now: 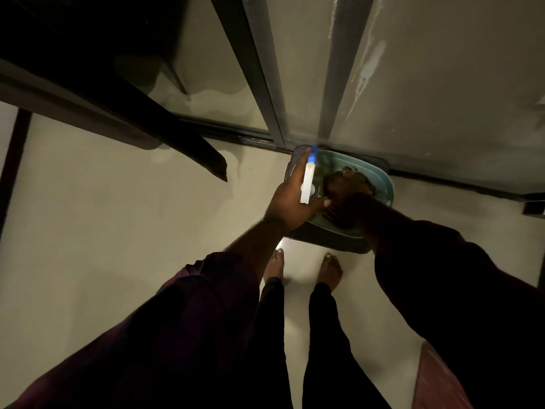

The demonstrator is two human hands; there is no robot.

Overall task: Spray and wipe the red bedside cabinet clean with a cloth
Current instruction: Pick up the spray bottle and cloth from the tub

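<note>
Grip the slim white spray bottle with blue nozzle (307, 181) in the curled left hand (290, 199), grey-blue cloth (295, 160) alongside; search the teal plastic basket (387, 185) with the right hand (345, 187), grip too dark to tell; turn to the red cabinet (436, 379), lower right.

Nothing can be read: the white bottle (307, 184) in the left hand (290, 199) shows no legible print, being dim and blurred.

One wide-angle head cam, steeply down at floor (88, 231) & feet (330, 270), prob. from standing height.
</note>
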